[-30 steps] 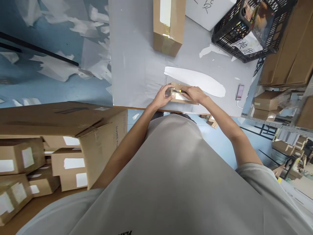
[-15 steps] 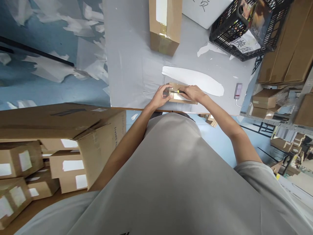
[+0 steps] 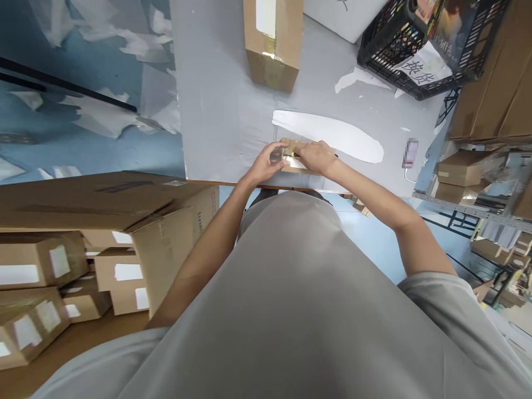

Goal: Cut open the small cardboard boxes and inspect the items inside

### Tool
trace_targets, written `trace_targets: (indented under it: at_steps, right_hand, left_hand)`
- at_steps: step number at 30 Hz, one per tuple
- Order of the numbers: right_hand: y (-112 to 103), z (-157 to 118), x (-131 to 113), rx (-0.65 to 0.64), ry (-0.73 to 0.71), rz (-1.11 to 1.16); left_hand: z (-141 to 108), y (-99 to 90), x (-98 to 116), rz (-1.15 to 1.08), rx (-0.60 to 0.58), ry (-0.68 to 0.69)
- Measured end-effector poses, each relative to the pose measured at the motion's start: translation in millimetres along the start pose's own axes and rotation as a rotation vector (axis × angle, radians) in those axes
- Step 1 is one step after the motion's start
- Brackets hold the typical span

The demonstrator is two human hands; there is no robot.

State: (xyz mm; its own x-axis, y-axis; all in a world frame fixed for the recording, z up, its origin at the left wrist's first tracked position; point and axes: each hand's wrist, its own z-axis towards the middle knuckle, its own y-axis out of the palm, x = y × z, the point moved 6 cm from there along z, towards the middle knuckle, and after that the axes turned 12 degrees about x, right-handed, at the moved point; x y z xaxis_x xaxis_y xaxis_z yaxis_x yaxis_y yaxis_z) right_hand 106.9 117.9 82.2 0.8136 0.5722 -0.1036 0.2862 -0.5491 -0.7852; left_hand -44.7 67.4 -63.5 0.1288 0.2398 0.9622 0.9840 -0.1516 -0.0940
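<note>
A small cardboard box (image 3: 305, 168) with a pale label and shiny tape lies at the near edge of the grey table (image 3: 216, 111). My left hand (image 3: 266, 162) grips its left end, thumb and fingers on opposite sides. Over the middle of the box, my right hand (image 3: 318, 157) is closed round a small cutter (image 3: 295, 154) with a yellow and black body, mostly covered by the fingers. The cutter's tip is too small to make out. Just beyond the box lies a long white paper strip (image 3: 328, 133).
A taped carton (image 3: 272, 55) stands at the back of the table. Right of it are a white box (image 3: 349, 16) and a black crate (image 3: 419, 55). A phone-like object (image 3: 410, 153) lies at the right. An open large carton (image 3: 174, 244) holding boxes is at left.
My right hand has moved left along the small box with the cutter, now covering more of it. My left hand still grips the left end. The whole view has shifted slightly.
</note>
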Motion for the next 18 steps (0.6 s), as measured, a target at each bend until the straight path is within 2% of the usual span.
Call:
trace_targets:
  at_steps: [3,11,14,18]
  right_hand:
    - [7,-16,18,-0.04,0.126,-0.068]
    - [30,-102,101,-0.103,0.277,-0.085]
    - [40,-108,111,-0.072,0.285,-0.034]
    - [53,-99,113,-0.015,0.251,0.009]
  left_hand:
    - [-2,-2.6,0,0.017,0.0,-0.025]
    - [-6,-2.3,5,-0.008,0.06,-0.065]
    - [-6,-1.5,7,0.015,0.092,-0.087]
    - [-5,-2.7,10,0.066,0.13,-0.101]
